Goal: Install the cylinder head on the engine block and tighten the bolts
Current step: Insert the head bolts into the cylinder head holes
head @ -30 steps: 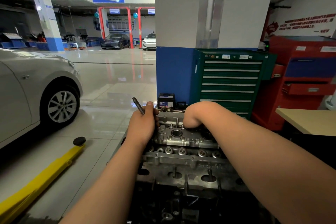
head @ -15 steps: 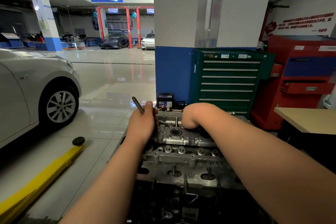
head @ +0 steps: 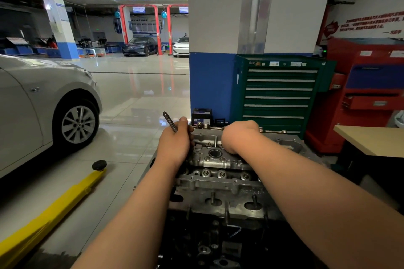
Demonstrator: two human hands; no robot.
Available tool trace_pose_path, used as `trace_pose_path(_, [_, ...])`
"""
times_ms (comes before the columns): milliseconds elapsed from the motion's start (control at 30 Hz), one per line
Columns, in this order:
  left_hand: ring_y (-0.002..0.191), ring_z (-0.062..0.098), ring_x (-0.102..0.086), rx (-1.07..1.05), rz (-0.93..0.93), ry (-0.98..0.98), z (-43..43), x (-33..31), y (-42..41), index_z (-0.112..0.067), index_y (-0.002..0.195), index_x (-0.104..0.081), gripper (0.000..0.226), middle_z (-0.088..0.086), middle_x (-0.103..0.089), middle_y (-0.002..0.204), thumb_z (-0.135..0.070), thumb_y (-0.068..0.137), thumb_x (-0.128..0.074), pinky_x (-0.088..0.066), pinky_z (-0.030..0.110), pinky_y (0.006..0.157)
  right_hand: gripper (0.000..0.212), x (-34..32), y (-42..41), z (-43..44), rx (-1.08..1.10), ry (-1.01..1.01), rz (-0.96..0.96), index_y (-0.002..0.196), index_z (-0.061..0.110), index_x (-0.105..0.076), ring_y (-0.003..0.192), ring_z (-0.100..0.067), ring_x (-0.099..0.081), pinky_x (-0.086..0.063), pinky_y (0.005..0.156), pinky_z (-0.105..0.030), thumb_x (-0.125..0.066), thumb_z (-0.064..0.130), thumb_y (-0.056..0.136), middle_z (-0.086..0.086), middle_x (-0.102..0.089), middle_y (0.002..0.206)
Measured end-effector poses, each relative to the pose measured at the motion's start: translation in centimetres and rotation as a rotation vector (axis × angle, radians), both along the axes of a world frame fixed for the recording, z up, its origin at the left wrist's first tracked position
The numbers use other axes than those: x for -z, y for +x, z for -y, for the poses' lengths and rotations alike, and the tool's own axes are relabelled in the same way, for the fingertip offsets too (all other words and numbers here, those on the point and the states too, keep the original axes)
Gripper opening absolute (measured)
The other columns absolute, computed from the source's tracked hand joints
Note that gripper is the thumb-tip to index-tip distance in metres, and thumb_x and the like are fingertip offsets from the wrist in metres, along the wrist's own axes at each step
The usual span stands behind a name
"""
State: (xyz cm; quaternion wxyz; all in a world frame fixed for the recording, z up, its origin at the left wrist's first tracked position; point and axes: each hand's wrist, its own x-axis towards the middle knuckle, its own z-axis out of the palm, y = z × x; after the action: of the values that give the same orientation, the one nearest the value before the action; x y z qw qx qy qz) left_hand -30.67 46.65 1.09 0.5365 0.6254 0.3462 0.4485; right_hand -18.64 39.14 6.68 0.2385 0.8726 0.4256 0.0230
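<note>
The left grip (head: pixel 175 144) is closed around a long bolt (head: pixel 169 121), whose threaded end pokes up past the thumb, at the left edge of the cylinder head (head: pixel 215 159). The head sits atop the engine block (head: pixel 218 236) (dark, nearer the camera). The right grip (head: pixel 238 137) bends over the head's far edge with its fingers hidden, so I cannot tell whether it holds anything.

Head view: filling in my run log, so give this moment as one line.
left hand: grips bolt | right hand: on cylinder head, fingers hidden | cylinder head: sits on engine block
</note>
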Motion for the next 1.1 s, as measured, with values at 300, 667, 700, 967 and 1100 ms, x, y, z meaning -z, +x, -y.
trace_pose_path(300, [0.058, 0.02, -0.06, -0.001, -0.005, 0.013, 0.2, -0.1, -0.1, -0.02, 0.071, -0.063, 0.045, -0.004, -0.062, 0.054, -0.051, 0.092, -0.039, -0.05, 0.04, 0.065, 0.041, -0.9, 0.4, 0.4, -0.033, -0.007, -0.139, 0.126, 0.018, -0.056, 0.095, -0.027, -0.059, -0.049, 0.07, -0.038, -0.04, 0.023, 0.089, -0.004, -0.058, 0.122])
trace_pose_path(667, [0.063, 0.023, -0.06, 0.031, 0.007, -0.039, 0.7, -0.4, -0.5, -0.029, 0.063, -0.067, 0.044, -0.002, -0.064, 0.06, -0.062, 0.076, -0.04, -0.047, 0.041, 0.066, 0.045, -0.5, 0.3, 0.4, 0.008, 0.049, -0.14, 0.134, 0.017, -0.05, 0.098, -0.029, -0.056, -0.045, 0.071, -0.039, -0.043, 0.021, 0.089, -0.006, -0.053, 0.129])
trace_pose_path(700, [0.065, 0.025, -0.059, 0.032, 0.012, -0.036, 0.8, -0.4, -0.6, -0.03, 0.062, -0.067, 0.044, -0.002, -0.064, 0.061, -0.062, 0.076, -0.04, -0.046, 0.042, 0.068, 0.045, -0.3, 0.0, 0.4, 0.015, 0.063, -0.112, 0.134, 0.017, -0.05, 0.103, -0.03, -0.056, -0.047, 0.075, -0.04, -0.044, 0.02, 0.09, -0.006, -0.053, 0.131])
trace_pose_path(967, [0.056, 0.006, -0.062, 0.089, 0.064, -0.038, 1.4, -1.3, -0.4, -0.018, 0.083, -0.069, 0.05, -0.008, -0.066, 0.063, -0.045, 0.1, -0.031, -0.045, 0.027, 0.06, 0.021, -0.6, 0.2, 2.6, -0.187, 0.525, -0.192, 0.1, 0.015, -0.06, 0.084, -0.024, -0.057, -0.044, 0.069, -0.033, -0.044, 0.029, 0.096, -0.005, -0.064, 0.104])
trace_pose_path(1100, [0.072, 0.016, -0.065, 0.193, 0.122, -0.061, 3.7, -3.6, 1.0, -0.024, 0.095, -0.068, 0.056, 0.001, -0.072, 0.082, -0.049, 0.102, -0.018, -0.048, 0.028, 0.062, 0.023, -1.0, -2.1, 4.8, -0.346, 0.818, -1.045, 0.088, 0.027, -0.061, 0.064, -0.013, -0.065, -0.049, 0.064, -0.032, -0.045, 0.039, 0.098, 0.002, -0.068, 0.076])
